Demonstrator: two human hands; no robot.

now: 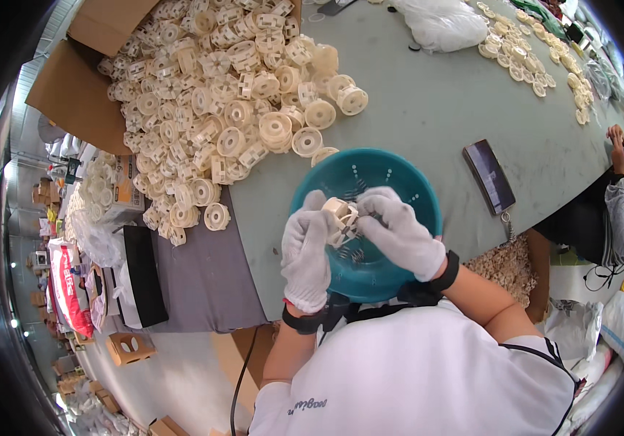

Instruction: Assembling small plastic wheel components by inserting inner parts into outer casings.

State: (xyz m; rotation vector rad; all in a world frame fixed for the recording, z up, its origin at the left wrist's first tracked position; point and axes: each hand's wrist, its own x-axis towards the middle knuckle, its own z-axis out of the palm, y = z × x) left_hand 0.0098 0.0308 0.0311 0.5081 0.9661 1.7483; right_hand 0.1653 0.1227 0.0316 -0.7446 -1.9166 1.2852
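Observation:
Both my hands wear white gloves and meet above a teal plastic basin (428, 190). My left hand (306, 251) is closed round one side of a cream-coloured round plastic part (341, 220) with notches in its rim. From the other side my right hand (397, 231) pinches at the same part, fingers bent against its edge. Whether a smaller piece sits between the right fingertips is hidden. Inside the basin, under the part, lie several small dark metal springs (352, 254).
A big heap of similar cream plastic parts (203, 109) spills from a cardboard box (79, 94) at the left. A phone (490, 176) lies right of the basin. Flat cream rings (519, 58) and a white plastic bag (443, 25) lie farther back. Another person's hand (616, 138) rests at the far right.

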